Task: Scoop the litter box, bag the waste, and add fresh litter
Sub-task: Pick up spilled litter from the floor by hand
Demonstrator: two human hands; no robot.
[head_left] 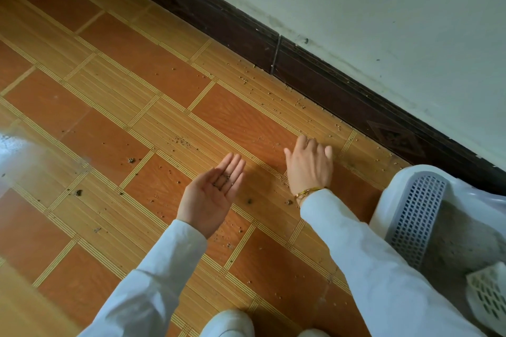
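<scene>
Head view: left hand (212, 190) held palm up, fingers straight and together, few litter grains cupped; right hand (309, 164) fingers spread, pressed to floor (109, 107) among scattered litter (183, 141); litter box (427, 216) at right, bagging and refill judged not yet done

- One head view only, looking steeply down at the floor (142, 107) from close above.
- It faces the wall (383, 22), tilted diagonally.

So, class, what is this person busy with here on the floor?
A person crouches, picking spilled litter grains off the tiled floor. The left hand is held palm up with a few grains in it; the right hand reaches down to the floor near the baseboard. The white litter box stands at the right.
</scene>
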